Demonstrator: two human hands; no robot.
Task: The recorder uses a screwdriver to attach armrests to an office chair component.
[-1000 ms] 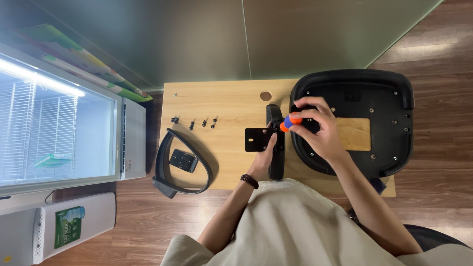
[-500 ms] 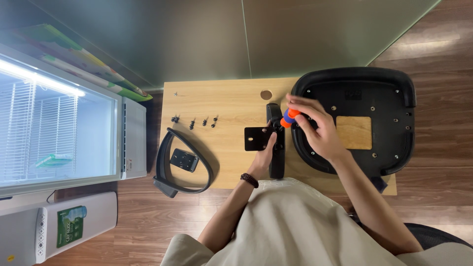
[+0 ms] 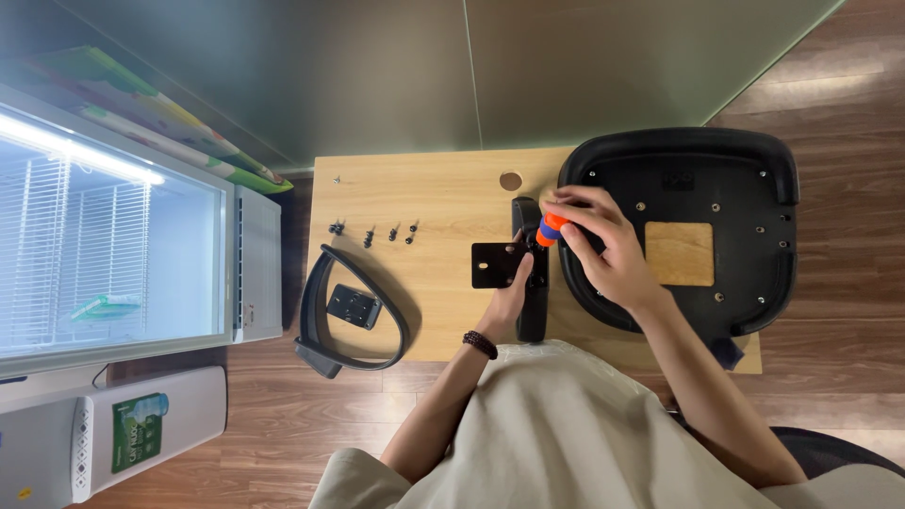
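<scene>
From the head view, the right hand (image 3: 603, 247) has slid a little left with the orange screwdriver (image 3: 549, 229) it grips. The left hand (image 3: 512, 292) holds the black armrest (image 3: 531, 283), lying lengthwise toward the wall on the surface (image 3: 424, 188), beside the seat (image 3: 754, 179).

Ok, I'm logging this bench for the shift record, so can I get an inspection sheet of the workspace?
Surface: light wooden table, round hole near the back edge.
Job's things: black armrest with flat black bracket plate; orange-and-blue screwdriver; upturned black plastic seat base.
Clutter: second curved black armrest; four loose black screws.
Hands: left hand steadies the armrest; right hand grips the screwdriver.
Cables: nothing seen.
Surroundings: lit glass-door fridge, wooden floor.
</scene>
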